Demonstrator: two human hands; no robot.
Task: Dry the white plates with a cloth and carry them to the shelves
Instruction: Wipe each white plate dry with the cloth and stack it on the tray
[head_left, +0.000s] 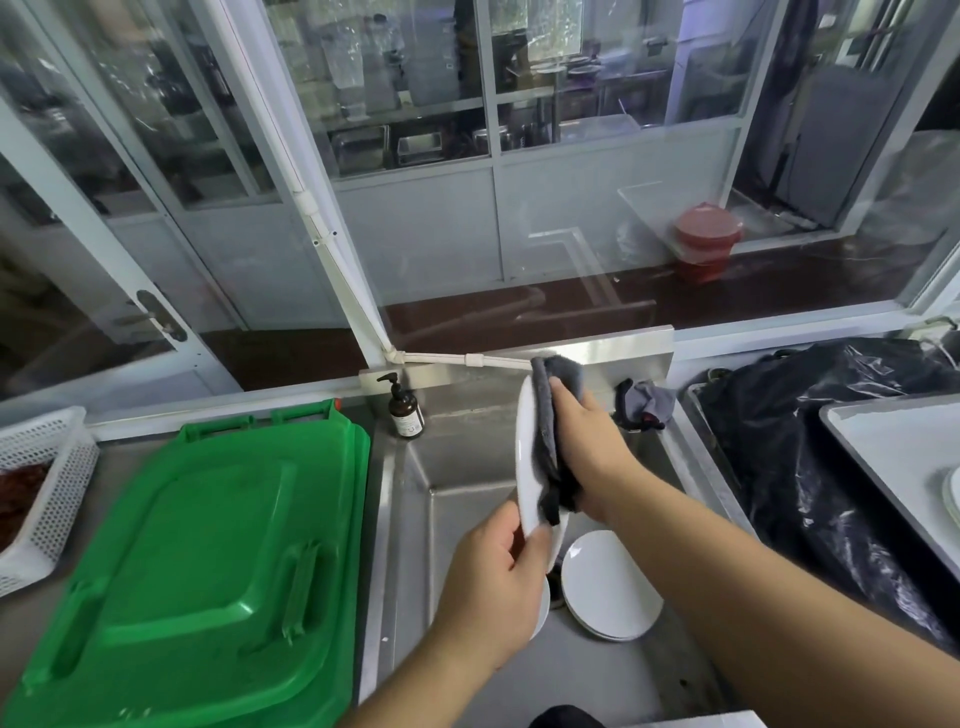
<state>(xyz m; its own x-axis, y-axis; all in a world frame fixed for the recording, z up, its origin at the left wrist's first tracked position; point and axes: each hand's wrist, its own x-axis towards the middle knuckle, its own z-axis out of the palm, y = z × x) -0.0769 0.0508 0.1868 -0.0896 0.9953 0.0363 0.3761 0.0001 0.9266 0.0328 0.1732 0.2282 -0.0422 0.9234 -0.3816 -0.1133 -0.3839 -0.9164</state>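
Observation:
My left hand (493, 577) grips the lower rim of a white plate (525, 457), held on edge above the steel sink (410, 499). My right hand (587, 447) presses a dark grey cloth (548, 441) against the plate's right face, fingers curled over the cloth. A small stack of white plates (608, 587) lies in the sink basin below my hands. Part of another white plate (543, 608) shows under my left hand.
A green bin lid (197, 561) lies left of the sink, with a white mesh basket (41, 478) beyond it. A soap pump bottle (405, 410) stands at the sink's back corner. A black plastic bag (810, 467) and a white tray (898, 467) sit on the right.

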